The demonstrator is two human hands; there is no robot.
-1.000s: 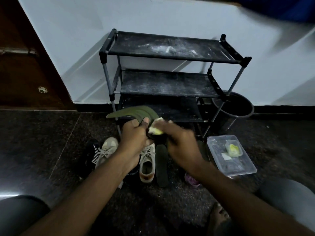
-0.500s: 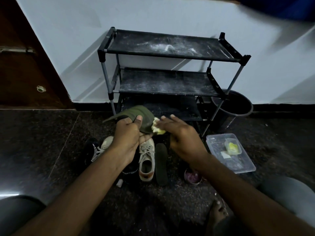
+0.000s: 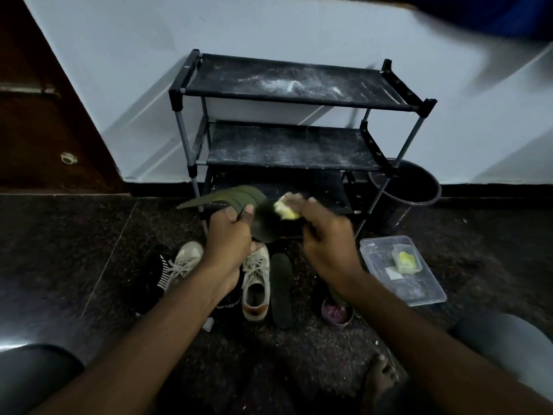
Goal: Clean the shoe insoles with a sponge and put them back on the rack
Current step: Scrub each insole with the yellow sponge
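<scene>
Sponge [image 3: 285,209] has slid rackward, pinched in my right grip [image 3: 326,235], pressing the green insole [image 3: 239,196] just left of it; left grip [image 3: 229,235] clamps the insole mid-length, long axis left-right, before the rack [image 3: 284,149].

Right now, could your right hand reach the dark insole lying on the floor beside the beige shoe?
Probably yes: the insole lies uncovered just beneath the right hand, though its fingers hold the sponge.

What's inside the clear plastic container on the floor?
Inside the clear container: a small translucent tub holding something yellow, and a flat white piece beside it. What lies under the tub is covered; the yellow thing is too blurred to identify.
</scene>
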